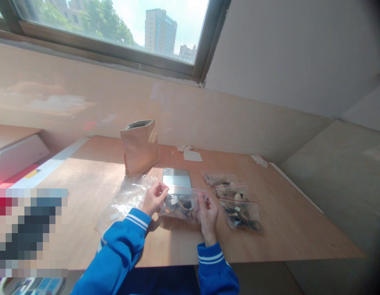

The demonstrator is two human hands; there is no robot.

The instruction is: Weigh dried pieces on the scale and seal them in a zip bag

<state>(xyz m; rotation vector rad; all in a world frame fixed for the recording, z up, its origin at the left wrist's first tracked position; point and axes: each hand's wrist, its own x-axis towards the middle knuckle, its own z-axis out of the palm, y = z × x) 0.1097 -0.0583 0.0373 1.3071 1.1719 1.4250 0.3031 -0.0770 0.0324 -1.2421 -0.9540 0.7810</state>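
Observation:
My left hand pinches the left top corner of a small clear zip bag with dark and pale pieces inside. At the bag's right top corner my right hand pinches it too. The bag hangs just above the wooden table, in front of a flat silver scale. Both sleeves are blue with white stripes.
A brown paper pouch stands open behind the scale. Three filled zip bags lie to the right. A crumpled clear plastic bag lies left of my hands. A white card and paper scraps sit near the wall.

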